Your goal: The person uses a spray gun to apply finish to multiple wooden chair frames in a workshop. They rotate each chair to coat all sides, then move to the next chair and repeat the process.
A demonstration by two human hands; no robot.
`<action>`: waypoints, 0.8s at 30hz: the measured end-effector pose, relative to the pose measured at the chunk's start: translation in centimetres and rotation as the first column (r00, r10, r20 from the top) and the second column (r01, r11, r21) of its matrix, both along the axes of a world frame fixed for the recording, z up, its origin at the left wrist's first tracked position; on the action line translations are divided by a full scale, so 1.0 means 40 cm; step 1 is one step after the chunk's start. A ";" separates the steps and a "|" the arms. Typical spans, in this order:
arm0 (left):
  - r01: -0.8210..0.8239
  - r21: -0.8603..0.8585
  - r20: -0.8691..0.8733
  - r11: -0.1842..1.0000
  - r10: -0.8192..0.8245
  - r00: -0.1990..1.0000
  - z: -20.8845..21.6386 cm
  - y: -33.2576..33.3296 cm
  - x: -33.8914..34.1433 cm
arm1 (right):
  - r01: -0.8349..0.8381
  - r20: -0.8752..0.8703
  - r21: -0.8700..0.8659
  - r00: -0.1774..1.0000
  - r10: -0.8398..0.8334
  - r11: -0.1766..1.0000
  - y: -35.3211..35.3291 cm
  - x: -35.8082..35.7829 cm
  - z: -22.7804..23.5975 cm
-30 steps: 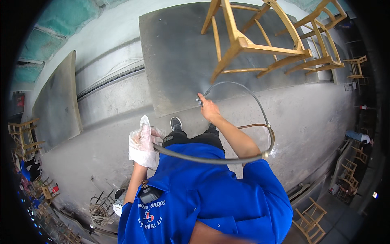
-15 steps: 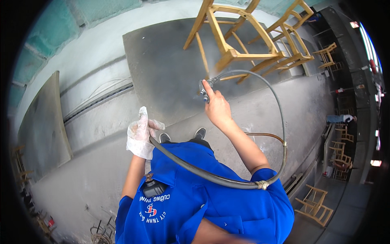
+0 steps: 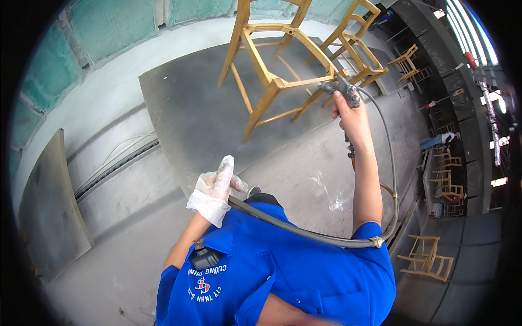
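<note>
My right hand [image 3: 353,122] is closed around a metal spray gun [image 3: 345,89], held out on a stretched arm beside the seat corner of a bare wooden chair frame [image 3: 263,103]. I cannot tell whether gun and chair touch. A grey hose [image 3: 304,233] runs from the gun, past my right arm and across my blue shirt, to my left hand [image 3: 215,187]. That hand wears a thin, whitish, translucent glove. Its fingers are wrapped round the hose, with one pointing forward. The chair stands upright with an open seat.
A second chair frame [image 3: 363,54] is just behind the first, to its right. Beneath the first lies a large dark board [image 3: 185,108]; another board [image 3: 51,201] is at the left. Teal panels [image 3: 117,32] line the far wall. More chairs [image 3: 427,258] and a person [image 3: 437,141] are at right.
My right hand has carried the spray gun rightward and farther out, turning it. Mist showed by the chair leg earlier. The view has swung, so the chairs sit farther left. My left hand keeps the hose.
</note>
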State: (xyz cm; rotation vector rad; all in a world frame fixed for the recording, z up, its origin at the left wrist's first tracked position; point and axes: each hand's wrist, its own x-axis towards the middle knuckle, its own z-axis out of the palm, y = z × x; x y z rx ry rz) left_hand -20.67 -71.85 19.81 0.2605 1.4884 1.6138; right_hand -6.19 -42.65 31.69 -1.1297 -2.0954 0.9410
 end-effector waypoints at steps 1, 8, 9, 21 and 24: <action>0.011 -0.014 0.002 1.000 -0.011 1.000 0.004 0.013 0.008 | 0.028 0.015 0.013 0.999 -0.029 1.000 0.041 0.020 0.002; 0.046 -0.101 -0.006 0.994 -0.047 0.999 0.011 0.194 0.105 | 0.169 0.032 0.083 0.985 -0.172 0.982 0.406 0.187 -0.009; 0.047 -0.116 -0.023 0.992 -0.050 0.999 0.010 0.238 0.125 | 0.173 0.023 0.080 0.984 -0.176 0.982 0.464 0.208 -0.013; 0.093 -0.348 -0.021 0.933 -0.107 0.994 0.034 0.630 0.368 | -0.478 -0.081 -0.071 0.877 0.473 0.875 0.650 0.228 0.056; -0.032 -0.331 0.002 0.943 0.034 0.999 0.051 0.629 0.395 | -0.709 -0.059 -0.230 0.694 0.718 0.667 0.640 0.132 0.075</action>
